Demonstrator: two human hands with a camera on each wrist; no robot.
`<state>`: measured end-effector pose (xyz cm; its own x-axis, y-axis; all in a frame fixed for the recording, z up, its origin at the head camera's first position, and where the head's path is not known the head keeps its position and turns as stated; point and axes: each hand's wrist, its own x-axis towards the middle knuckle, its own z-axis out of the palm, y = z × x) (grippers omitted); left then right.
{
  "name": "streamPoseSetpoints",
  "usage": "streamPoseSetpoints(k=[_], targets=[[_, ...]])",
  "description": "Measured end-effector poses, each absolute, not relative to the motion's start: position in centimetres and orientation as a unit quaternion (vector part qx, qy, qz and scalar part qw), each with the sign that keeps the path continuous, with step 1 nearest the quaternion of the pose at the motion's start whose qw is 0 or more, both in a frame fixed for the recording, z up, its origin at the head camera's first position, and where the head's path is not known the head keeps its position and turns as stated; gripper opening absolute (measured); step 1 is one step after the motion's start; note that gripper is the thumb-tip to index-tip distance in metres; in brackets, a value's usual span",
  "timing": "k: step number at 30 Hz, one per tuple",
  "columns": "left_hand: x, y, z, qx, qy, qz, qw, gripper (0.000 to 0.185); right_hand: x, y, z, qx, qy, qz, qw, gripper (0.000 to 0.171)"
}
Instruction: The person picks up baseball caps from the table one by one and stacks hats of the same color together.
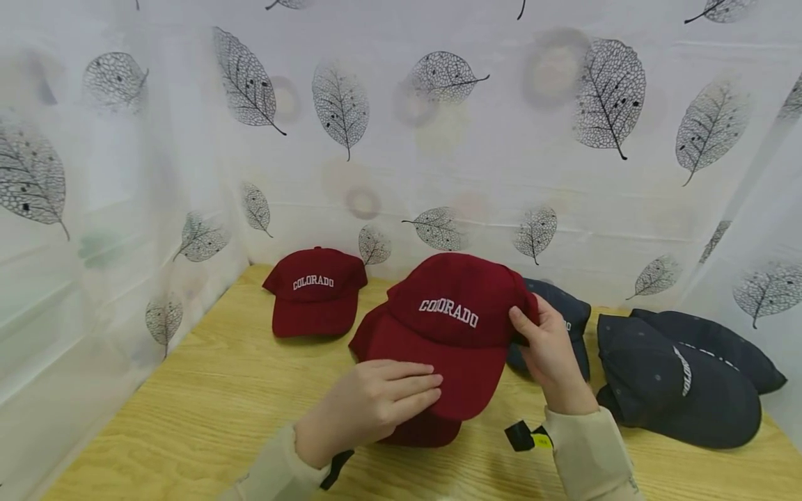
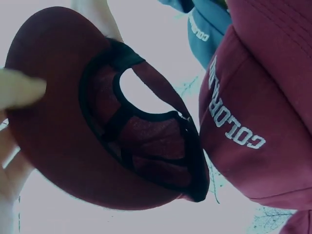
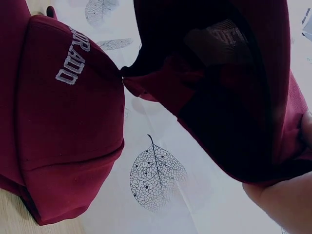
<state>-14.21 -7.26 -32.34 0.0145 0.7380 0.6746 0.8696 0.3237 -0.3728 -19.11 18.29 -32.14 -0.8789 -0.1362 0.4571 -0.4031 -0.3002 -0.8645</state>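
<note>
A dark red baseball cap point(image 1: 464, 292) with white COLORADO lettering is held up between both hands, its front facing me. My left hand point(image 1: 382, 396) grips the brim, fingers on top and the thumb point(image 2: 23, 90) under it in the left wrist view. The side edge of the crown is pinched by my right hand point(image 1: 551, 341), thumb on the outside. That view also shows the cap's inside, with its dark sweatband point(image 2: 117, 146) and back strap opening. Behind and below it, partly hidden, another red cap point(image 1: 426, 430) lies on the table.
One more red cap point(image 1: 316, 306) sits at the back left of the wooden table point(image 1: 207, 417). On the right lie dark navy caps: one behind my right hand point(image 1: 579, 313), and a front one point(image 1: 651, 369) overlapping another point(image 1: 745, 348). A leaf-patterned curtain point(image 1: 388, 174) hangs behind.
</note>
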Motion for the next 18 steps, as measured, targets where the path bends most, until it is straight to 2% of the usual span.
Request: streamPoseSetpoints(k=[5, 18], targets=[[-14.4, -7.2, -32.6, -0.581, -0.709, -0.100, 0.387, 0.018, -19.1, 18.1, -32.2, 0.245, -0.587, 0.765, 0.102, 0.020], [-16.5, -9.1, -32.9, -0.535, -0.723, -0.252, 0.357, 0.022, -18.9, 18.1, -32.1, 0.260, -0.592, 0.757, 0.096, 0.020]])
